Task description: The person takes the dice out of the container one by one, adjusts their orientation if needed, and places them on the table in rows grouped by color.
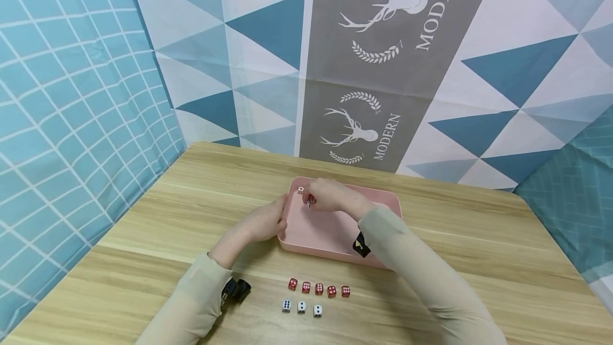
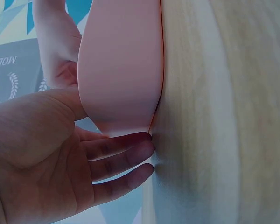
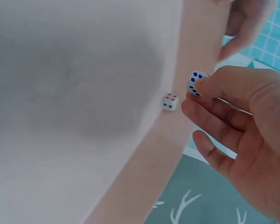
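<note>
My right hand [image 1: 330, 196] is over the far left part of a pink tray [image 1: 330, 230]. Between thumb and fingertips it pinches a white die [image 3: 194, 85] with blue dots, close to the tray's wall in the right wrist view. Another white die [image 3: 170, 101], showing red and blue dots, lies in the tray's corner just beside those fingertips. At the tray's left side, my left hand [image 1: 263, 221] holds the wall. Its thumb goes over the rim and its fingers [image 2: 119, 165] lie along the outside, tips near the tabletop.
In front of the tray, a row of several red dice [image 1: 319, 289] lies on the wooden table [image 1: 191, 217]. Three white dice [image 1: 301, 307] form a second row nearer to me. A patterned curtain [image 1: 268, 68] hangs behind the table's far edge, and a blue checked one [image 1: 72, 95] hangs at left.
</note>
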{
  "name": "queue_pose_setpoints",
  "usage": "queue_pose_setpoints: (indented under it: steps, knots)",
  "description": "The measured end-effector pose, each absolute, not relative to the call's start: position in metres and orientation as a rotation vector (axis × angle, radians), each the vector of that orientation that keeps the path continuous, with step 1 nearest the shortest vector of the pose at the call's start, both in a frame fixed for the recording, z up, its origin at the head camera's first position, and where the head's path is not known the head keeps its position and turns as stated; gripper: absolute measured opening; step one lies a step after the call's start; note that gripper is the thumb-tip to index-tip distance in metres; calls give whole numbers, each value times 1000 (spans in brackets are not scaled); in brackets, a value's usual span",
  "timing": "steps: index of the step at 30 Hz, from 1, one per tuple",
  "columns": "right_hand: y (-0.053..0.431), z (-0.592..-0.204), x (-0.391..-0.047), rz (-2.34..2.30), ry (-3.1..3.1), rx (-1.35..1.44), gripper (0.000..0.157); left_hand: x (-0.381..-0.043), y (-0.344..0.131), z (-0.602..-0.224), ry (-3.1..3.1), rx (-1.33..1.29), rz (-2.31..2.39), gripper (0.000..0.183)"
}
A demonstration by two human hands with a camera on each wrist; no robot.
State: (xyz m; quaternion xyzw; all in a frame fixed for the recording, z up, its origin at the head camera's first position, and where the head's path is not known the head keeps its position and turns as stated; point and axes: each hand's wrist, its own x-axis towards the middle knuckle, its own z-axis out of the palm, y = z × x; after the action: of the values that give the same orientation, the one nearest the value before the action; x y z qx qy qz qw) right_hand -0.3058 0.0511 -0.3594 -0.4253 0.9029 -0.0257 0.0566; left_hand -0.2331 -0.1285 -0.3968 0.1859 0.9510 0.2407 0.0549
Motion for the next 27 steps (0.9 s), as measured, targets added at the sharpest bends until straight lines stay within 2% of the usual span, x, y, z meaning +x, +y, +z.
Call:
queue_pose_setpoints:
  steps: [18, 27]
  knots:
    - [81, -352, -281, -274, 2765, -1407, 9, -231, -129, -394, 2881, 575, 736, 67]
    - [94, -354, -263, -401, 2754, -1438, 14, -232, -129, -395, 2885, 585, 719, 65]
